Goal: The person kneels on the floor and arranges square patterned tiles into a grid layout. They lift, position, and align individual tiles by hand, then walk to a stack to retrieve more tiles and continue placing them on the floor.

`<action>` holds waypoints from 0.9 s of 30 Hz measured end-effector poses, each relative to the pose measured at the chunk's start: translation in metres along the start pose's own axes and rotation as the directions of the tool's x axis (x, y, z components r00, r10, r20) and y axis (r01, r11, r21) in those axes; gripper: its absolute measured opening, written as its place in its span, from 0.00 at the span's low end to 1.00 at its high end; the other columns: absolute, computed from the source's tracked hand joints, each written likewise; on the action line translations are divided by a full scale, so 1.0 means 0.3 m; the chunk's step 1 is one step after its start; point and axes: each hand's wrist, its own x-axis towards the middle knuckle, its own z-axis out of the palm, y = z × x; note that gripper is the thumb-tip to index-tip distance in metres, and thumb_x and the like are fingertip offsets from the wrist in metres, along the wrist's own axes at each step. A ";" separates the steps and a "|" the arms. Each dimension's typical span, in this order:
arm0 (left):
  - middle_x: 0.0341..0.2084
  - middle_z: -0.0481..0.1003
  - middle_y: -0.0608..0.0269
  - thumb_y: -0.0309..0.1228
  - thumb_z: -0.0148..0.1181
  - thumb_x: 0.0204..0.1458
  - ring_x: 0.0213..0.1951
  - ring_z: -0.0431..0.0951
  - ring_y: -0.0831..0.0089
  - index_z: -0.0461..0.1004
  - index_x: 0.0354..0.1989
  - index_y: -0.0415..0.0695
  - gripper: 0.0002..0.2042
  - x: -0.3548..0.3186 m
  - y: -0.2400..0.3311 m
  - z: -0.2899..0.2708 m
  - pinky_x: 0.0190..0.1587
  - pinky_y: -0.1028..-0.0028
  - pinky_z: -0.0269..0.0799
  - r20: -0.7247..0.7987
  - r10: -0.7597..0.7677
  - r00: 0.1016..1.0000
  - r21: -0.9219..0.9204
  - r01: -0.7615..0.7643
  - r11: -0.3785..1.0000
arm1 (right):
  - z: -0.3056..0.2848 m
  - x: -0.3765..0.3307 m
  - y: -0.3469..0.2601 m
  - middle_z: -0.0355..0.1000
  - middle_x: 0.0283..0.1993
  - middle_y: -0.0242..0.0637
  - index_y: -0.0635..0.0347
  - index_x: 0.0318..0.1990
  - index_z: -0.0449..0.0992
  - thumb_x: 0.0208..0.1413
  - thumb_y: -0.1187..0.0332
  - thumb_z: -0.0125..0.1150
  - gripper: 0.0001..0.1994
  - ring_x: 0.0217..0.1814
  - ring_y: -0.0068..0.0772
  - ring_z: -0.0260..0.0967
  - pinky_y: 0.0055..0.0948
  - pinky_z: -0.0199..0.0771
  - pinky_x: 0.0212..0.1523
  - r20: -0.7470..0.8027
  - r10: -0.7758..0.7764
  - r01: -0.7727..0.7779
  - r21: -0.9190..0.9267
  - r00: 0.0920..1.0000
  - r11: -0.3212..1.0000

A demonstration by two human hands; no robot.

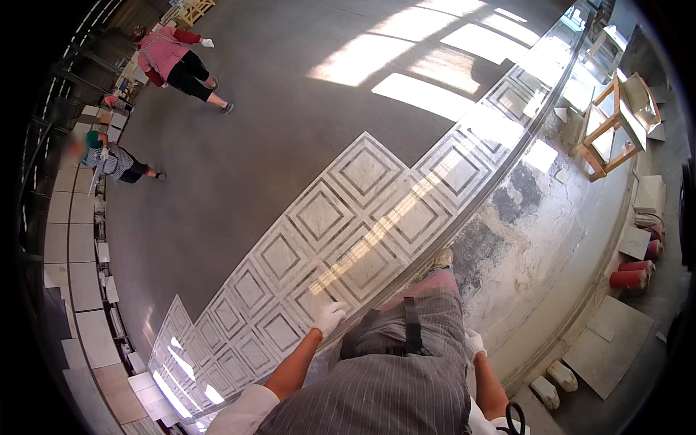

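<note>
My left hand point(330, 319), in a white glove, hangs over the near edge of a long run of pale marble tiles point(319, 210) patterned with dark nested squares. Its fingers look loosely extended, and I see nothing held in them. My right hand point(475, 344), also white-gloved, is at my right side, partly covered by my grey striped apron point(377, 384). The fingers of that hand are too hidden to read. One of my shoes point(443, 259) shows beside the tile edge.
Dark grey floor point(217, 181) stretches beyond the tiles. Two people, one in a pink top point(165, 52) and one in a striped apron point(119, 165), are at the far left near stacked slabs point(83, 246). On the right are a wooden stand point(612, 127), red cylinders point(632, 275) and a leaning slab point(609, 346).
</note>
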 end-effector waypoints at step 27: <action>0.53 0.74 0.58 0.41 0.53 0.55 0.53 0.73 0.63 0.71 0.58 0.45 0.23 1.498 0.972 -0.266 0.55 0.66 0.65 0.142 -0.296 0.944 -0.114 0.313 0.943 | -0.213 1.411 -1.920 0.76 0.36 0.41 0.69 0.50 0.73 0.59 0.65 0.54 0.17 0.30 0.34 0.76 0.33 0.77 0.26 -0.002 0.022 -0.022 0.097 1.000 0.995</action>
